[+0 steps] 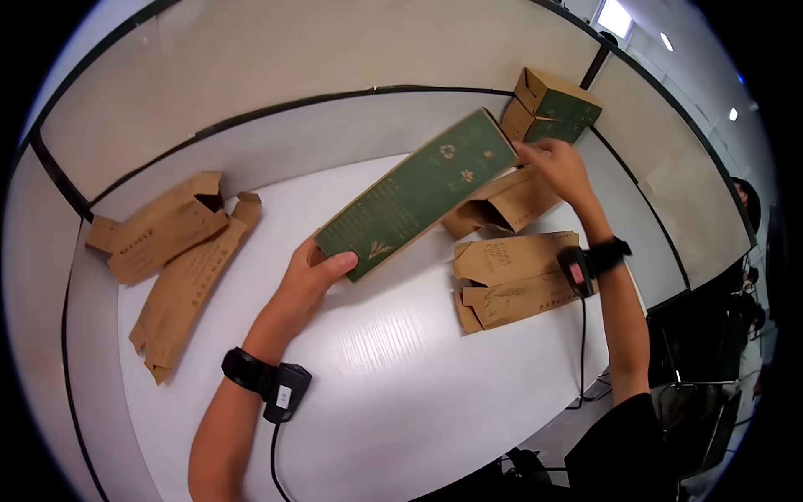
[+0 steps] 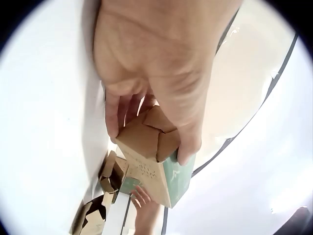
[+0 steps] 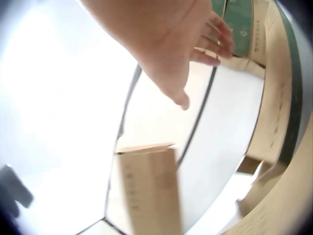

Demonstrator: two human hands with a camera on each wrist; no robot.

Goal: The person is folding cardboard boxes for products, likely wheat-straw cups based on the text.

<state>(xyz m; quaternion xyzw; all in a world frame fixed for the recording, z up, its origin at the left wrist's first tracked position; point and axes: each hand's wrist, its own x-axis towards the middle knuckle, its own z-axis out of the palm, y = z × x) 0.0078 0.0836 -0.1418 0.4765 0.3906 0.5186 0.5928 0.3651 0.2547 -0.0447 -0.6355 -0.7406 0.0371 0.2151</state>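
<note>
My left hand [image 1: 303, 284] grips the near end of a long green and brown cardboard box [image 1: 416, 199], held at a slant above the table. Its thumb lies on the green face, and the other fingers wrap the brown side. Tucked flaps cover that near end in the left wrist view, beside the thumb [image 2: 188, 147]. At the box's far upper end is my right hand [image 1: 562, 171], overlapping its corner in the head view. The right wrist view shows this hand [image 3: 171, 44] with fingers and thumb spread, nothing between them.
Two green and brown boxes [image 1: 569, 102] stand stacked in the back right corner. Below them lie an open brown carton [image 1: 523, 201] and flattened cartons [image 1: 523, 280]. More crumpled cartons [image 1: 171, 234] lie on the left of the white table [image 1: 368, 351]. Partition walls [image 1: 335, 125] enclose the back and sides.
</note>
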